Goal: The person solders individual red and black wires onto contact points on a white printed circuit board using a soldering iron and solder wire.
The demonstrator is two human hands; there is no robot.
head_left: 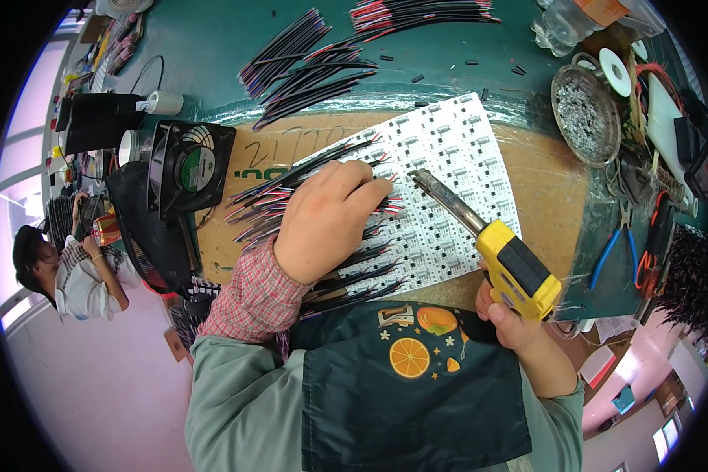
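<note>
A white sheet of small circuit boards [468, 169] lies tilted on a brown cardboard sheet [547, 181]. Rows of thin black-sleeved wires [259, 197] with red and white ends reach over its left part. My left hand [326, 216] rests on these wires, fingers curled and closed at the wire ends; the fingertips seem to pinch a wire, mostly hidden under the hand. In my right hand [507, 318] is a yellow and black soldering gun [519, 267], gripped by its handle. Its darkened metal tip points up-left, just right of my left fingertips, over the board sheet.
Bundles of wires [287, 59] lie at the far side of the green table [440, 43]. A black fan [190, 169] stands at left. On the right are a round dish of grey bits [584, 114], blue-handled pliers [617, 248] and a plastic bottle [562, 27]. Another person [82, 271] sits far left.
</note>
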